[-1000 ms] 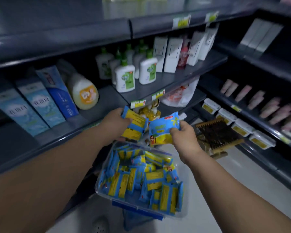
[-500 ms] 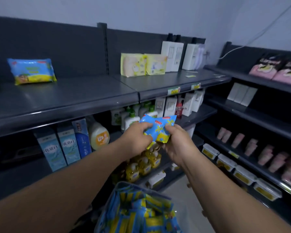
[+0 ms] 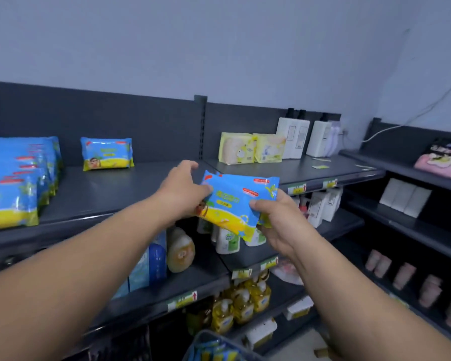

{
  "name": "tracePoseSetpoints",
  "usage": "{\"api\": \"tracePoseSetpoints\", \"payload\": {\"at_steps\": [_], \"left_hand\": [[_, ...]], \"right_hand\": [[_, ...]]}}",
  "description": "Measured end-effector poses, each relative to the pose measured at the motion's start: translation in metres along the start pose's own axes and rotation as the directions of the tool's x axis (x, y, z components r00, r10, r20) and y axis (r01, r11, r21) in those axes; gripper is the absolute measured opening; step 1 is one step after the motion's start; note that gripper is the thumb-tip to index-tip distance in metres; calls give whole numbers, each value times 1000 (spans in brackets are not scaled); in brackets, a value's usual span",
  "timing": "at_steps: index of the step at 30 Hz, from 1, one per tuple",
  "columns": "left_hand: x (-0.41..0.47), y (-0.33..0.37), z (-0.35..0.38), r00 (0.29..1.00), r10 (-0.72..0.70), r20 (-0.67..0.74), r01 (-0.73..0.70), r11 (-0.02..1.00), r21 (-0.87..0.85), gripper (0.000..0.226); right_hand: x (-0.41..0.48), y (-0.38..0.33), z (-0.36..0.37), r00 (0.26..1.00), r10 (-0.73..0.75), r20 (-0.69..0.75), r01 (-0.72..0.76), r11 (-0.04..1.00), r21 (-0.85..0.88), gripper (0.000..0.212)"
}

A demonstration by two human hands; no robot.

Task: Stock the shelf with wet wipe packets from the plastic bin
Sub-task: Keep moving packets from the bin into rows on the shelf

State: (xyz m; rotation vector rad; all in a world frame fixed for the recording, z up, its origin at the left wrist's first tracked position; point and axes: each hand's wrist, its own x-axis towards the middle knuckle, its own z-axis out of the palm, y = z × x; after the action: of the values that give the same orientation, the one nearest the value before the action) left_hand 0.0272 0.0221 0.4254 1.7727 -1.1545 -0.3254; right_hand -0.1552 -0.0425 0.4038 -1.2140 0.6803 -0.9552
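1. Head view: we hold a wet wipe packet [image 3: 235,204] in both hands, in the air just in front of the top shelf [image 3: 115,194] edge. Poss. two stacked, cannot tell.
2. Left hand [image 3: 182,194] pinches the packet's left edge. Right hand [image 3: 279,222] grips its lower right corner, thumb on front.
3. Done: row of same packets [image 3: 13,183] stands at shelf's far left. Lone packet [image 3: 106,153] stands upright near back panel, apart from the row.
4. Left to do: plastic bin [image 3: 206,337] at frame bottom shows more packets, qty not visible.
5. Est. progress: partway. Bare shelf btwn lone packet and yellow packs [image 3: 250,151].
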Motion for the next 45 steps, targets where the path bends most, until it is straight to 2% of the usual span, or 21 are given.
{"api": "tracePoseSetpoints", "payload": {"at_steps": [2, 4, 6, 10, 14, 16, 20, 23, 25, 31, 34, 36, 40, 42, 45], "left_hand": [[15, -4, -18, 976, -164, 146, 190, 963, -190, 70], [26, -9, -35, 920, -219, 325, 339, 861, -379, 46], [35, -14, -51, 904, -200, 377, 374, 796, -475, 24], [61, -35, -80, 943, -182, 279, 305, 805, -508, 23], [93, -64, -105, 951, -273, 145, 308, 800, -514, 28], [106, -79, -116, 947, -315, 65, 303, 802, -515, 30], [129, -110, -138, 928, -352, -120, 278, 870, -407, 29], [146, -132, -154, 913, -326, -244, 300, 944, -138, 19], [158, -143, -164, 908, -308, -285, 321, 947, 0, 22], [195, -154, -185, 888, -307, -343, 387, 901, 195, 22], [203, -154, -185, 856, -400, -326, 493, 820, 290, 36], [206, -156, -183, 841, -447, -304, 528, 799, 287, 46], [211, -163, -181, 821, -489, -293, 555, 806, 208, 62], [210, -165, -180, 828, -470, -305, 539, 816, 207, 76], [203, -165, -179, 880, -392, -268, 461, 841, 282, 100]], "right_hand": [[11, -4, 17, 998, -15, 63, 14, 1000, 18, 29], [26, -4, 35, 994, -20, 110, 17, 999, 29, 32], [44, 0, 53, 989, -18, 146, 16, 1000, 16, 35], [85, 9, 92, 988, -42, 150, 60, 991, -118, 33], [129, 25, 139, 997, -59, 46, 68, 969, -238, 30], [146, 34, 165, 996, -47, 71, 66, 952, -299, 32], [177, 54, 212, 993, -31, 112, 67, 938, -340, 34], [201, 65, 242, 990, -83, 114, 123, 905, -406, 32], [216, 69, 259, 986, -111, 121, 152, 891, -428, 32], [253, 83, 294, 979, -102, 175, 172, 877, -448, 35], [261, 95, 301, 983, 18, 183, 81, 852, -518, 39], [262, 100, 301, 979, 85, 187, 30, 840, -541, 44], [262, 94, 298, 979, 97, 178, 21, 825, -565, 53], [258, 90, 295, 982, 91, 166, 23, 814, -580, 64], [250, 87, 287, 984, 85, 159, 33, 784, -620, 82]]}}
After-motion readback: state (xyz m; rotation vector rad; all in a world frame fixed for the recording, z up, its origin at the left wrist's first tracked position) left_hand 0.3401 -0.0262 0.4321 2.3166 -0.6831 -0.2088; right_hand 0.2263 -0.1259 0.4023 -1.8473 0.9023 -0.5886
